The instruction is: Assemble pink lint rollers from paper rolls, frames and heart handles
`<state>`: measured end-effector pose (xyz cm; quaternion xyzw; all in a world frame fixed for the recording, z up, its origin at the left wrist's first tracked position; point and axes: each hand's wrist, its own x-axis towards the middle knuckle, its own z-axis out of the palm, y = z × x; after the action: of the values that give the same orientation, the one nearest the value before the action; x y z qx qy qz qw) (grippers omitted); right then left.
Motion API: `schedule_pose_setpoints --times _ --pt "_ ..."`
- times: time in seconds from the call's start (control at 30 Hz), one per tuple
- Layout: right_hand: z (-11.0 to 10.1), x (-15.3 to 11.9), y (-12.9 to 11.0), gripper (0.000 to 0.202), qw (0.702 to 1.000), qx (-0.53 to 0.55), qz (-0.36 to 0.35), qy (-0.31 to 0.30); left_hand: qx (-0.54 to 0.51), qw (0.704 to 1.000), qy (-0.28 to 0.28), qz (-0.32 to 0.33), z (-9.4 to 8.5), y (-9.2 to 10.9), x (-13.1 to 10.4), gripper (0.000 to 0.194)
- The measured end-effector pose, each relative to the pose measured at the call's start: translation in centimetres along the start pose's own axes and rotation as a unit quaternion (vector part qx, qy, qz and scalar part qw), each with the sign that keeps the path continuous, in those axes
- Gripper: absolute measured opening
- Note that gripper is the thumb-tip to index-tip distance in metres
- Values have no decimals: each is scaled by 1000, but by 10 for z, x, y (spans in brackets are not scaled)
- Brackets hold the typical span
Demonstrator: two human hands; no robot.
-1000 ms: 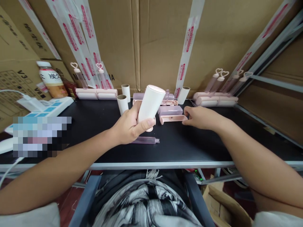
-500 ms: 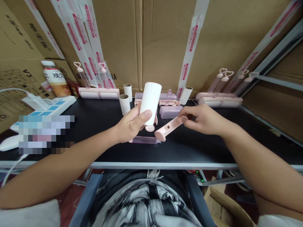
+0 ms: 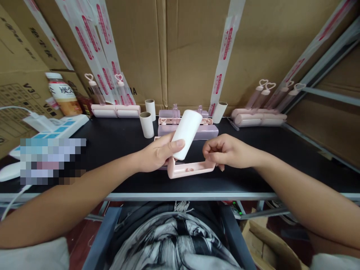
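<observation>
My left hand (image 3: pixel 157 152) is wrapped round a white roll (image 3: pixel 187 135), which leans to the right. Just below the roll is a pink trough-shaped holder (image 3: pixel 191 169), its open side up. My right hand (image 3: pixel 225 151) grips the holder's right end; its left end is close beneath my left hand. Behind the roll lie a long translucent purple cover (image 3: pixel 206 132) and pink parts (image 3: pixel 165 121) with small clear tubes. Another piece on the table is mostly hidden by my left hand and the holder.
White cardboard-core tubes (image 3: pixel 146 125) stand behind my left hand, another (image 3: pixel 220 112) at the back right. Pink rolls with heart-topped handles lie at the back left (image 3: pixel 116 111) and right (image 3: pixel 260 119). A bottle (image 3: pixel 64 93) and power strip (image 3: pixel 70 129) are at left.
The pink holder has moved left and turned nearly level with its hollow side up, its left end now under the roll. The roll has tilted further right and come slightly lower.
</observation>
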<state>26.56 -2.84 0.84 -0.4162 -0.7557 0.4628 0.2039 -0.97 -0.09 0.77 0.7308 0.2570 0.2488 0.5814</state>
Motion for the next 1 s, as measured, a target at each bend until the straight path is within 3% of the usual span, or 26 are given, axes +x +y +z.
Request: schedule_pose_setpoints --times 0.23,0.33,0.43,0.5,0.63,0.73,0.8,0.87,0.93,1.0 --pt "3 3 -5 15 994 93 42 43 -71 993 -58 -71 -7 -8 3 68" --pt "2 4 -4 22 991 108 21 80 -106 991 -18 -79 -6 -9 4 66" --pt "0 6 -2 30 988 112 -35 104 -123 991 37 -40 -2 -5 4 60" --pt "1 8 1 31 987 104 -54 109 -125 991 41 -24 0 -3 3 59" --pt "18 7 3 12 983 -12 -46 175 -67 997 33 -27 4 -4 3 61" --pt "41 0 0 6 921 -206 -190 269 -18 997 67 19 8 -8 3 62" --pt "56 -6 -2 16 878 -262 -334 221 -10 994 90 60 9 -9 2 60" --pt "69 -10 -2 24 845 -303 -432 89 -11 991 102 84 10 -7 1 57" --pt "81 -11 0 23 805 -378 -457 -15 -11 990 105 92 10 -5 1 56" --pt "88 -8 4 17 776 -436 -450 -62 -6 990 106 92 9 -4 2 56"
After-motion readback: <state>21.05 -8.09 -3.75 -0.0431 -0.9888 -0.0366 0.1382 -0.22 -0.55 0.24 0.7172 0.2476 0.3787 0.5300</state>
